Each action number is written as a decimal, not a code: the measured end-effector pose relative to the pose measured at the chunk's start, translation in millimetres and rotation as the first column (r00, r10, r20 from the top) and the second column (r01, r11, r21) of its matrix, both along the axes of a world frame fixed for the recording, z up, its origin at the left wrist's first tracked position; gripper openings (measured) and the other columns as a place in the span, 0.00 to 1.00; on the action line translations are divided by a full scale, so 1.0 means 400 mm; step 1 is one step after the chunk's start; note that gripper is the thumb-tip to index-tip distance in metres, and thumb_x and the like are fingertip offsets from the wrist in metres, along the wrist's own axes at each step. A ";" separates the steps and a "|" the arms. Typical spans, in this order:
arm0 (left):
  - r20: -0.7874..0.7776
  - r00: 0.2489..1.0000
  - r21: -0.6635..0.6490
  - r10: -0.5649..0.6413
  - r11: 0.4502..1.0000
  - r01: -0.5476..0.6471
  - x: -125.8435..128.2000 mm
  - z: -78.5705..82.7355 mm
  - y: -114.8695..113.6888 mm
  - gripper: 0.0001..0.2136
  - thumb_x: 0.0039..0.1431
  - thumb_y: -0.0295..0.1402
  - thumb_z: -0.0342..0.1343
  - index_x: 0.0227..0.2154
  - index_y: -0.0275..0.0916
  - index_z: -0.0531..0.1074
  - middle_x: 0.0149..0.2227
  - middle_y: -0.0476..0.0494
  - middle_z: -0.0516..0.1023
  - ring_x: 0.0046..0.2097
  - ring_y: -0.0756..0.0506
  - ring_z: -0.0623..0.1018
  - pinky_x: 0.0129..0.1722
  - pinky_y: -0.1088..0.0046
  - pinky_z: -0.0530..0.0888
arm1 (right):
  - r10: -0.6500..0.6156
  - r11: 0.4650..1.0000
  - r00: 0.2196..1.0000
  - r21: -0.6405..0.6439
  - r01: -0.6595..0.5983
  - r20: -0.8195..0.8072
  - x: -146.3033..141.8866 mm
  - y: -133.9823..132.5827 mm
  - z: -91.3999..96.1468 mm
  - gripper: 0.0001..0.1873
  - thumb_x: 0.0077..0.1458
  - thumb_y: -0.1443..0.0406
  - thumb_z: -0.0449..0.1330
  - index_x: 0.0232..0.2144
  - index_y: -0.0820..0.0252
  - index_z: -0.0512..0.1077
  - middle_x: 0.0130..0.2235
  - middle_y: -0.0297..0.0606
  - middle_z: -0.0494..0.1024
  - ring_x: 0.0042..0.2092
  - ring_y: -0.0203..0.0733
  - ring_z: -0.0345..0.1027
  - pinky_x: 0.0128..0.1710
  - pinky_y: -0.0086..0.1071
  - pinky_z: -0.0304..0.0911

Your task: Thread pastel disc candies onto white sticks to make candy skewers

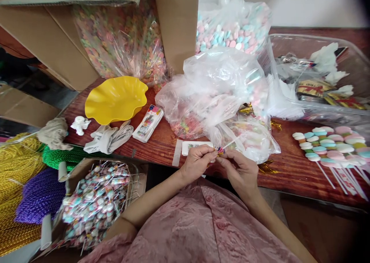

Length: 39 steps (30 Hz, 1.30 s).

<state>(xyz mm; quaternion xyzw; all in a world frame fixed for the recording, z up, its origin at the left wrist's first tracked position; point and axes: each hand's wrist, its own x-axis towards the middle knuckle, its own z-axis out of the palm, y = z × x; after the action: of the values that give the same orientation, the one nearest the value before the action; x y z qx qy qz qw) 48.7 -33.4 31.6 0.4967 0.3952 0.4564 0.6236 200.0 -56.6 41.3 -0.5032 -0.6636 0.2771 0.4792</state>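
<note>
The surface is a reddish-brown wood-grained desk (162, 152), glossy in places, its far side running back to a plain white wall (291, 7). At its near edge, the fingers of the left hand (199, 161) and of the right hand (242, 170) are closed in a pinch around a small pink-and-purple piece (221, 151) with a white stick (231, 142) pointing up and to the right; which fingertips bear on it is too small to tell. The piece is held between the two hands, just above the desk's front. Beyond them, crumpled clear plastic bags (219, 82) hold pastel sweets, and a larger bag of pink, blue and white candies (231, 32) stands against the wall. To the right lie candy skewers (332, 145) in front of a clear plastic tub (315, 41). On the left sit a wavy yellow bowl (115, 101), a small white figurine (80, 125), folded white cloth (109, 138) and a stack of printed wrappers (148, 123). Behind the bowl is an open cardboard box (176, 28). Below the desk, coils of gold cord (20, 163) and purple cord (42, 195) adjoin a carton of wrapped candies (98, 201).
</note>
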 end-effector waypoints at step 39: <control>0.142 0.365 -0.386 -0.920 0.288 0.876 -0.062 0.083 0.044 0.13 0.38 0.39 0.73 0.27 0.38 0.81 0.26 0.47 0.81 0.27 0.48 0.76 0.26 0.74 0.74 | 0.378 0.408 0.473 0.315 -0.857 0.796 0.073 -0.005 0.120 0.15 0.64 0.71 0.47 0.30 0.60 0.71 0.28 0.37 0.72 0.27 0.36 0.62 0.27 0.34 0.58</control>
<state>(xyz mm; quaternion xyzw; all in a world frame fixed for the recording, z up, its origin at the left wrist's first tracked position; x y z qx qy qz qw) 23.9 -16.0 64.8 0.5172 0.1643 -0.0914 0.8349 229.3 -58.7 89.2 -0.0375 -0.9720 -0.0029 0.2321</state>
